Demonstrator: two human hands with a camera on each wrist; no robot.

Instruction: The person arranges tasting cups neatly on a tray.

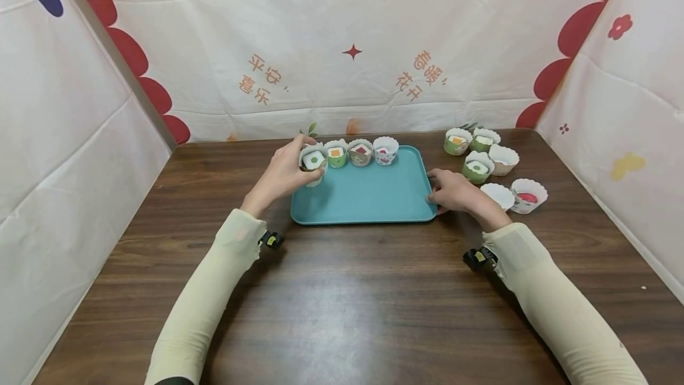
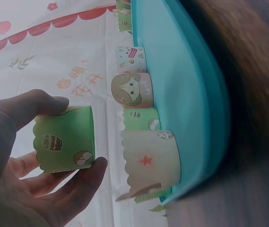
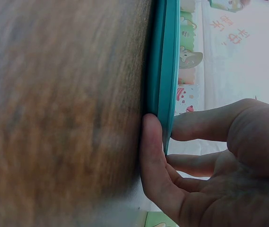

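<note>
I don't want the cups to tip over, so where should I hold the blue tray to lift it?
Probably grip the tray by the raised rims at its short ends, one hand from each side. It's wide and flat; its cups line the far edge, so the ends' near parts have none.

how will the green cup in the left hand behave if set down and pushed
The green cup is probably light, judging by its thin scalloped rim. Held by the left hand, it looks uncrushed, suggesting some stiffness. Its squat body may slide rather than tip.
</note>
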